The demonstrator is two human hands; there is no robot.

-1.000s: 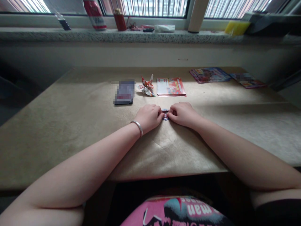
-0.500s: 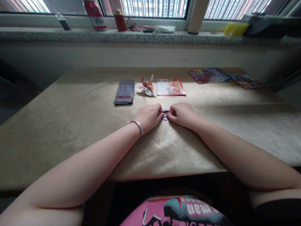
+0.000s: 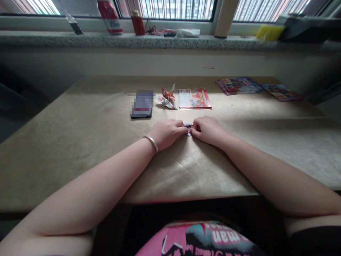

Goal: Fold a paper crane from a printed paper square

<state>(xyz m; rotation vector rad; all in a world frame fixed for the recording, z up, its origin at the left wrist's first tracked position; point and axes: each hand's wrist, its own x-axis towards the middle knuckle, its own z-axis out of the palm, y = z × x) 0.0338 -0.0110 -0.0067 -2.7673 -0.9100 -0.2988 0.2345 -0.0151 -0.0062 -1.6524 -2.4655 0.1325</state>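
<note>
Left hand (image 3: 168, 133): fingers had straightened onto folded paper (image 3: 189, 134); could not tell its grip
Right hand (image 3: 209, 129): grip had stayed pinched on the right edge
Folded paper: lay on table (image 3: 170, 179) between hands

Homelike room, covered table (image 3: 80, 153), cluttered windowsill (image 3: 186, 42)
</note>
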